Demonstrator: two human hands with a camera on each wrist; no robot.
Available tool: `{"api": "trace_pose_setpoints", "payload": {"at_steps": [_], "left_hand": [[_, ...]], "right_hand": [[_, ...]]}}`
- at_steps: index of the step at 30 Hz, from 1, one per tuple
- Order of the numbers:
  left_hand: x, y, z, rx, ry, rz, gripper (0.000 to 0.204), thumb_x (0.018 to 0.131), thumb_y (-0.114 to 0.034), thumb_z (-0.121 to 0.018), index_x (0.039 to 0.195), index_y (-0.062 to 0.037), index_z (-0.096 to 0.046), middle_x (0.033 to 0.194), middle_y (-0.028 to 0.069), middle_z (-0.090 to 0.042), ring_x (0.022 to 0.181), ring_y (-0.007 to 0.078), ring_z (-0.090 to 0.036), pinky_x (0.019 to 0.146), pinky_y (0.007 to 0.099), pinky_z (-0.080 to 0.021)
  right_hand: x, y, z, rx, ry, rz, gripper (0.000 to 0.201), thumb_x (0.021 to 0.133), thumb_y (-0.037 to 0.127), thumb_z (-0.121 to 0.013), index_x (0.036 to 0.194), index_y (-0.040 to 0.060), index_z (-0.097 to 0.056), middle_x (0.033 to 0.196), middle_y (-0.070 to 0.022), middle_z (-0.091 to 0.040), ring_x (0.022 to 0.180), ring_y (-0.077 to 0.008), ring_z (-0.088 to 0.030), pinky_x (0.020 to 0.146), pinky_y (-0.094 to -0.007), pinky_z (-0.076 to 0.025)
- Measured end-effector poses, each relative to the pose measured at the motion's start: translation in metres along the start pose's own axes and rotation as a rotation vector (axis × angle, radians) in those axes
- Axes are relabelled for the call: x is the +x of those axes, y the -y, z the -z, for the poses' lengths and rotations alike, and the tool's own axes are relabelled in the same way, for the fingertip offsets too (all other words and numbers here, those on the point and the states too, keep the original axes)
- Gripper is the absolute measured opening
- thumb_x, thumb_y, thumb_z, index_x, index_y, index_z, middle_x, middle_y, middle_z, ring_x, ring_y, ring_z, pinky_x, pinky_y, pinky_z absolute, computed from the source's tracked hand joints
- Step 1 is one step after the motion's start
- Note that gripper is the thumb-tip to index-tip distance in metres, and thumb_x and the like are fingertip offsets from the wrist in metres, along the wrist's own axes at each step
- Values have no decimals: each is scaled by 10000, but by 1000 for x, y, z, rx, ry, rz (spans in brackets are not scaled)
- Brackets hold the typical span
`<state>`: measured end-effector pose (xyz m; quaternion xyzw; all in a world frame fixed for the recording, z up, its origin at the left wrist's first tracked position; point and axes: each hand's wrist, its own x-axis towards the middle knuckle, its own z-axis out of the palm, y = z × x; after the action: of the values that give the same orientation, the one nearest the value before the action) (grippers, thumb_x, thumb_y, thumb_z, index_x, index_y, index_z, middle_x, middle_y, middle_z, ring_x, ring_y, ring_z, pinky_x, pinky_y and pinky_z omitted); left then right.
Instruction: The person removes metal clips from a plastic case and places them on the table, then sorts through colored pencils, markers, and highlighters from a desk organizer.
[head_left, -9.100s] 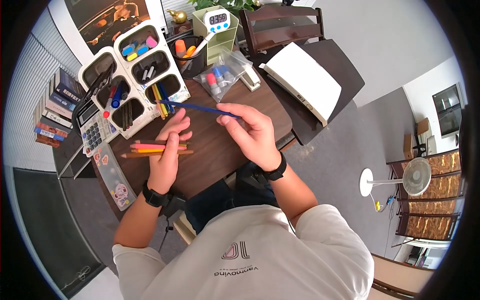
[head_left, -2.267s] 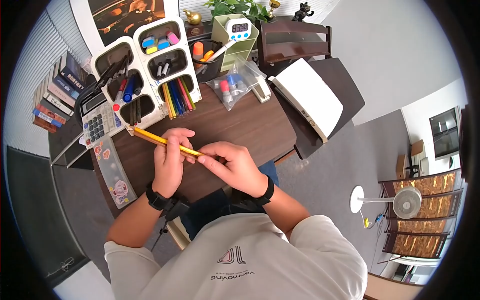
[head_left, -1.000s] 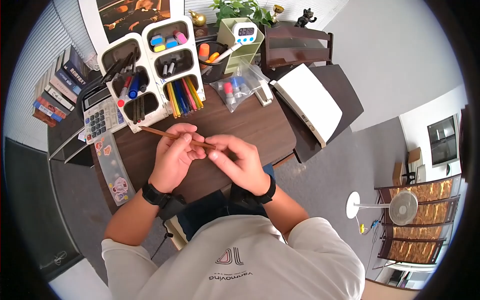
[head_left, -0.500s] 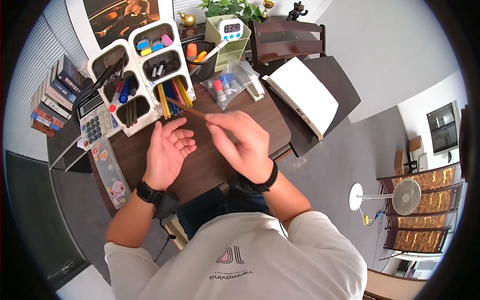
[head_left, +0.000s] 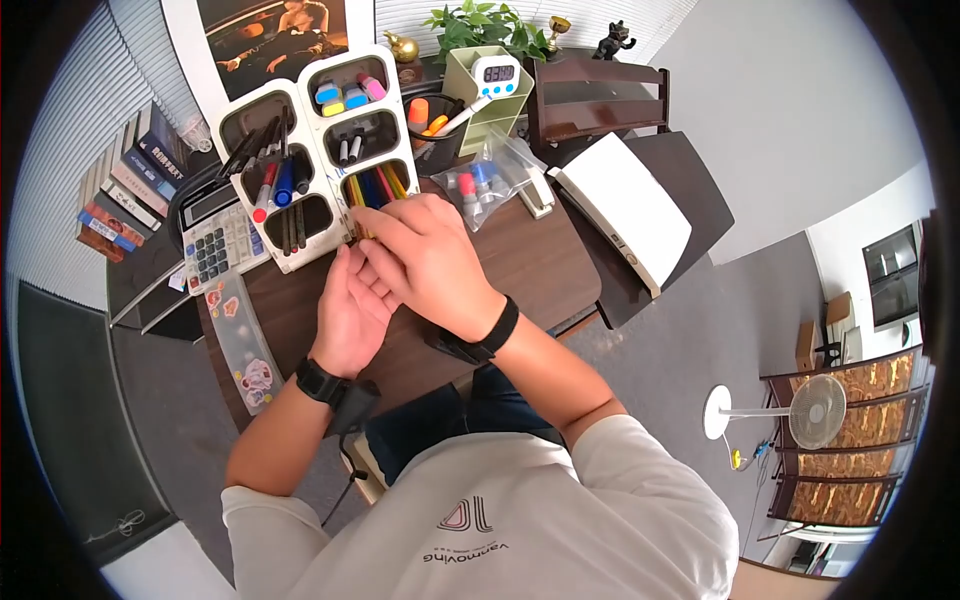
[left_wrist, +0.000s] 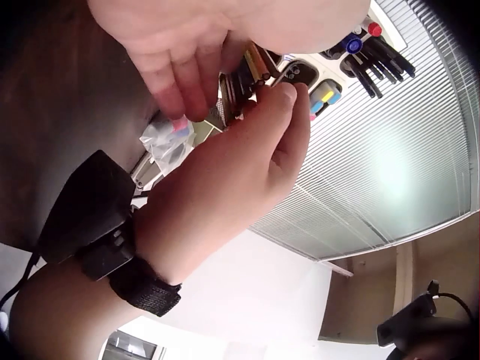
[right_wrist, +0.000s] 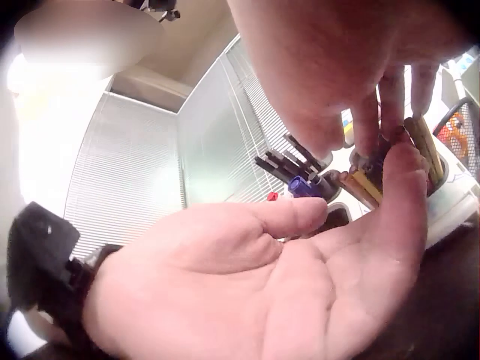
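My right hand (head_left: 435,265) reaches over the lower right compartment of a white desk organizer (head_left: 338,195), its curled fingers gripping among coloured pencils (head_left: 383,183). From the right wrist view, those fingers (right_wrist: 367,127) come down beside brown and yellow pencil ends (right_wrist: 360,187). Just below it, the left hand (head_left: 352,315) lies palm up, relaxed and holding nothing, its fingertips close to the right hand's thumb side. In the left wrist view the right thumb (left_wrist: 281,96) lies near the brown pencils (left_wrist: 257,64). The right hand partly hides the pencils' lower ends.
Markers and dark pencils (head_left: 293,228) fill other compartments. A calculator (head_left: 222,245) and a stickered case (head_left: 243,345) are on the left. Right of the organizer are a mesh cup (head_left: 435,155), a plastic bag (head_left: 485,190) of small bottles and a stapler (head_left: 538,195).
The left hand, which held several pencils earlier, has emptied. The right hand took the brown pencil from it, then moved up and left to the pencil compartment, which has filled with more pencils.
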<state>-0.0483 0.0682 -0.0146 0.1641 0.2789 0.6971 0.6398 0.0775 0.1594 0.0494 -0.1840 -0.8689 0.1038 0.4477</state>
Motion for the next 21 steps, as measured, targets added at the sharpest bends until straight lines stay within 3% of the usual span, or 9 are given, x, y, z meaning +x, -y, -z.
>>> {"api": "trace_pose_setpoints", "payload": {"at_steps": [3, 5, 9, 11, 14, 17, 18, 19, 21], "left_hand": [[-1, -1, -6, -7, 37, 8, 494, 1155, -488, -358, 1432, -122, -541, 1386, 65, -654, 1288, 185, -613, 1096, 396, -478], [1, 1, -2, 9, 33, 8, 543, 1153, -508, -353, 1430, -71, -518, 1358, 162, -661, 1218, 256, -640, 1050, 426, -503], [3, 0, 3, 35, 47, 2, 521, 1150, -514, -359, 1390, -97, -559, 1328, 134, -679, 1214, 242, -633, 1057, 428, -489], [2, 0, 1, 6, 36, 11, 511, 1147, -514, -376, 1388, -102, -559, 1339, 141, -673, 1201, 249, -633, 1046, 427, -492], [3, -1, -1, -24, -21, -3, 488, 1145, -499, -402, 1390, -104, -550, 1346, 148, -665, 1199, 249, -631, 1053, 430, -489], [6, 2, 1, 9, -76, -75, 461, 1145, -460, -441, 1417, -96, -517, 1398, 179, -638, 1208, 268, -624, 1069, 455, -490], [7, 3, 0, 5, -79, -80, 461, 1145, -460, -441, 1417, -96, -517, 1398, 179, -638, 1208, 268, -624, 1069, 455, -490], [6, 5, -2, 58, -130, -143, 480, 1150, -438, -441, 1468, -81, -486, 1446, 180, -605, 1252, 274, -608, 1089, 457, -480], [4, 8, -6, 119, -178, -194, 504, 1155, -415, -442, 1519, -66, -454, 1494, 182, -572, 1295, 279, -593, 1109, 459, -470]], "right_hand": [[2, -7, 5, 104, -60, -40, 265, 883, 125, -755, 1142, 69, -744, 1025, -87, -695, 980, -329, -641, 900, -442, -505], [9, -20, 6, 101, -69, -40, 266, 882, 103, -759, 1143, 53, -738, 1047, -105, -701, 988, -353, -640, 889, -454, -519], [43, -25, 3, 52, -21, -6, 292, 875, 87, -753, 1164, 50, -738, 1054, -126, -700, 1006, -352, -651, 894, -441, -538], [56, -26, 0, 21, -38, 21, 217, 871, 111, -754, 1082, 58, -752, 1022, -115, -707, 982, -344, -667, 863, -439, -555], [62, -19, 7, -70, 109, -110, 180, 909, 237, -732, 893, 58, -725, 871, -122, -713, 842, -344, -703, 720, -464, -578], [41, -22, 30, -24, 184, -408, 291, 977, 314, -692, 910, 31, -707, 888, -181, -728, 832, -393, -712, 720, -480, -574], [30, -31, 32, 40, 238, -485, 325, 1016, 309, -676, 1056, -11, -719, 955, -211, -755, 870, -369, -747, 762, -438, -591], [19, -34, 27, 41, 243, -486, 325, 1016, 309, -676, 1056, -11, -719, 955, -211, -755, 870, -369, -747, 762, -438, -591], [-5, -37, 17, 468, 104, -631, 415, 1048, 286, -664, 1250, -76, -668, 1035, -231, -769, 959, -307, -775, 840, -382, -595]]}}
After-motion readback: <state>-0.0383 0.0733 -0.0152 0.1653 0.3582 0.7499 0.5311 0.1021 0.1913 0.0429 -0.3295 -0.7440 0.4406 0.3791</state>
